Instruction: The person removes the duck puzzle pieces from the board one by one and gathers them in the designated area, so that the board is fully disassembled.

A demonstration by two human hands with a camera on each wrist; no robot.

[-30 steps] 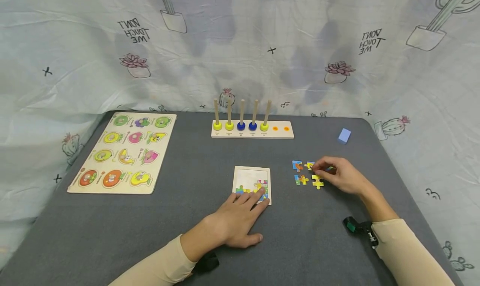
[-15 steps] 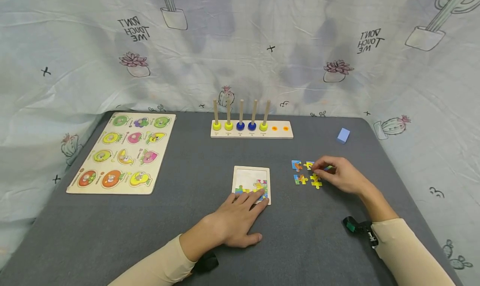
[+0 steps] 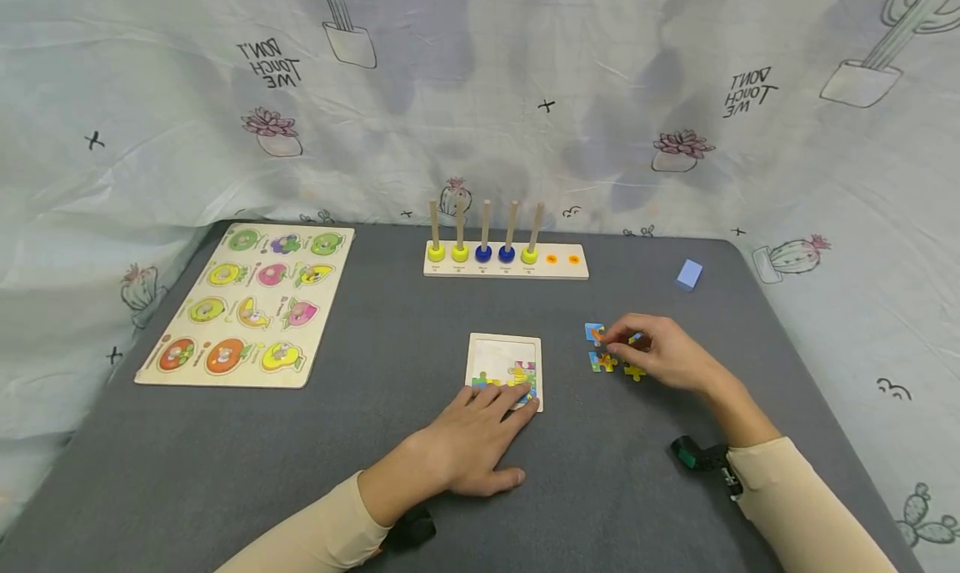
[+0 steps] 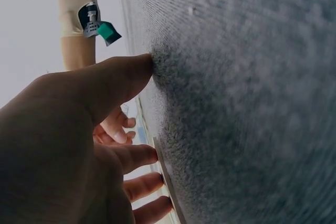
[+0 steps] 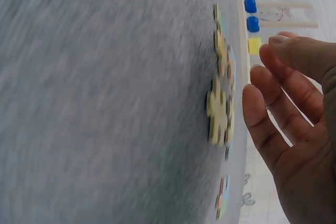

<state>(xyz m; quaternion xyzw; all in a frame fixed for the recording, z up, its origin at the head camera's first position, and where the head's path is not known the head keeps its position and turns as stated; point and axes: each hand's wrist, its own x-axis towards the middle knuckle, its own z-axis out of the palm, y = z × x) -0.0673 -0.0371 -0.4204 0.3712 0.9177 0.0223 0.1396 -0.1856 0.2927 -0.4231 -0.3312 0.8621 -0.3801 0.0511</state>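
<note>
While the left hand (image 3: 480, 446) rests straight-fingered on the tray (image 3: 491, 354), the right hand (image 3: 670, 354), fingers loosely bent, apparently empty, hovers by the pieces (image 3: 603, 362) right of the tray, presumably selecting one, which calls for a pinch.

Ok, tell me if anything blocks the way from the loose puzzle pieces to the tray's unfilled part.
Nothing visible lies on the gray tabletop between the loose puzzle pieces and the tray. The left hand rests over the tray's near edge, but the unfilled far part is uncovered.
</note>
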